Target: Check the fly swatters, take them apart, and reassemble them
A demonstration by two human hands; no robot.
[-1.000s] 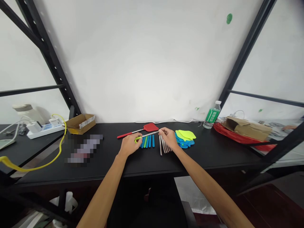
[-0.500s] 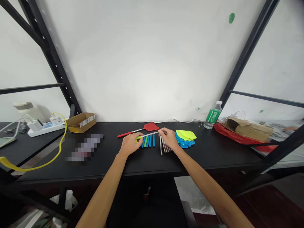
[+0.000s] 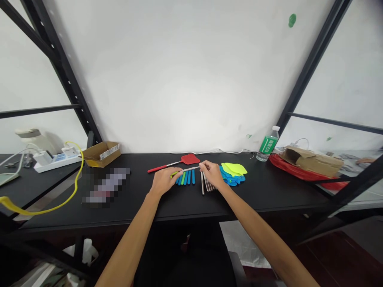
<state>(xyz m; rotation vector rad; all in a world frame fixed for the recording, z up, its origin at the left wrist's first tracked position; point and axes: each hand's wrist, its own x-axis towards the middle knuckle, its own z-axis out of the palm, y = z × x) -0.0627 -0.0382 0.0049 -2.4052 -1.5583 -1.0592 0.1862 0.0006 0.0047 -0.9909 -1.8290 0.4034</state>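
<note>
My left hand [image 3: 163, 181] is closed on a yellow-green handle [image 3: 174, 174], most of it hidden by the fingers. A thin metal rod [image 3: 189, 169] runs from that handle to my right hand [image 3: 210, 172], which pinches its far end. Just below the rod, several blue and green handles [image 3: 189, 177] lie side by side. Several loose metal rods [image 3: 203, 185] rest partly under my right hand. To its right is a pile of blue [image 3: 231, 180] and yellow-green [image 3: 236, 169] fly swatter heads. Behind my hands lies a red fly swatter [image 3: 190, 159] with head, rod and handle joined.
An open cardboard box [image 3: 102, 154], a power strip [image 3: 56, 162] and a yellow cable [image 3: 76, 179] are on the left. A water bottle [image 3: 267, 144] stands at the back right, beside a torn carton [image 3: 311, 161] on red plastic [image 3: 287, 169]. Black frame posts flank the table.
My left fingers have shifted forward over the handle and rod joint, so less of the yellow-green handle shows. My right hand stays in place on the rod.
</note>
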